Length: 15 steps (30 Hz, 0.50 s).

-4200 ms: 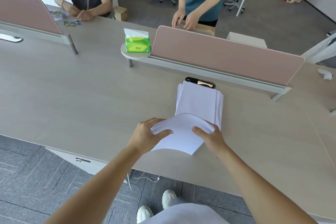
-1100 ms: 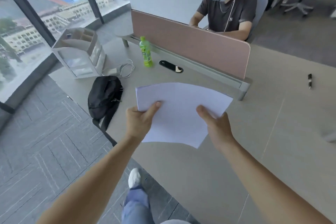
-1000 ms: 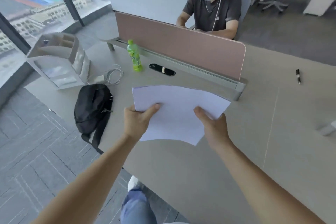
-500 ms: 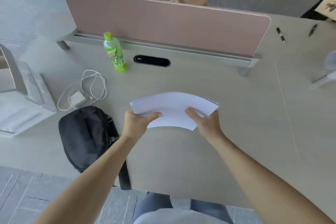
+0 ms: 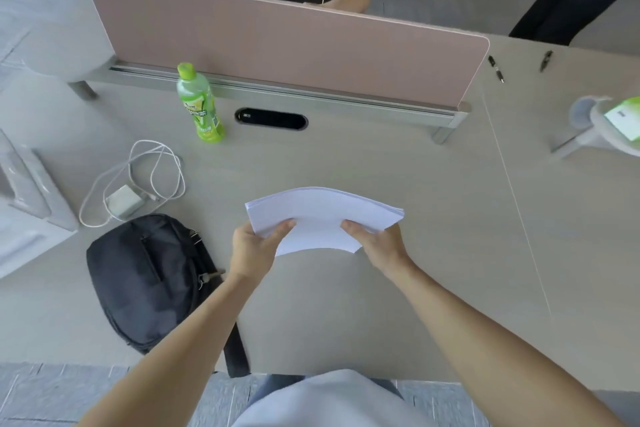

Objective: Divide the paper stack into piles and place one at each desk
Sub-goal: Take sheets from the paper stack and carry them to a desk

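both-handed, paper pile (image 5: 325,215) above desk (image 5: 346,305), left hand (image 5: 254,250) and right hand (image 5: 379,243) fingers pinching its near edge

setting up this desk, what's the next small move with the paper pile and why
Probably lower the paper pile straight down onto the desk and release. The left hand and right hand pinch its near edge, it is bowed and not yet lying flat, and the black bag lies off to the left.

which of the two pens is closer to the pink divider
The left pen, lying just past the rounded end of the divider. The other pen lies farther right, with bare desk between them.
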Each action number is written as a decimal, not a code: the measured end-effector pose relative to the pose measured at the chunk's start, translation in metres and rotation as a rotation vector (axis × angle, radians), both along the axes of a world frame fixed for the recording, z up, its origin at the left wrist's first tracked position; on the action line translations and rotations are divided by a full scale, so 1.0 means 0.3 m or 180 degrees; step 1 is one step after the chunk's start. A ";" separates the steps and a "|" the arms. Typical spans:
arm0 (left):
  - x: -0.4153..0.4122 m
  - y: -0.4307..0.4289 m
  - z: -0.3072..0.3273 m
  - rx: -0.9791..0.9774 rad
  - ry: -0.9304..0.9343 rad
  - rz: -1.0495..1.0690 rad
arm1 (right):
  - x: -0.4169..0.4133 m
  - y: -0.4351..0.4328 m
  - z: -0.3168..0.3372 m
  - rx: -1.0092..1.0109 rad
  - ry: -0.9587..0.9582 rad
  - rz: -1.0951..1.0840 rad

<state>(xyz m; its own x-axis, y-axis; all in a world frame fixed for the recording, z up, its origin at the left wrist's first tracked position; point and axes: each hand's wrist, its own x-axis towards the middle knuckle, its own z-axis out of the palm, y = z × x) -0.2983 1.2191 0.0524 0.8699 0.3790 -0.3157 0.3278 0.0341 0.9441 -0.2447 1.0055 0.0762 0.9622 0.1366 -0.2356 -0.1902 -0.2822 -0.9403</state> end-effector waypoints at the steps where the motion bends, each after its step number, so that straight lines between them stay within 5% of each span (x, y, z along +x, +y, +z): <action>1: 0.005 0.008 0.002 0.0091 0.0103 0.0013 | 0.000 -0.002 0.002 -0.0012 0.0054 -0.0086; 7: 0.079 0.048 0.106 0.0698 -0.0190 -0.0151 | 0.057 0.011 0.110 -0.0046 0.0043 -0.0172; 15: 0.211 0.089 0.292 -0.0507 -0.0384 0.0030 | 0.176 0.024 0.236 0.0116 -0.0586 0.0118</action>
<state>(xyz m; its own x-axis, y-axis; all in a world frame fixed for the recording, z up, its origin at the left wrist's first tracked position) -0.2350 1.2458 0.1400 0.9017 0.3409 -0.2661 0.2116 0.1887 0.9590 -0.1919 1.0127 0.1469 0.9828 0.1779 -0.0502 -0.0040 -0.2511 -0.9680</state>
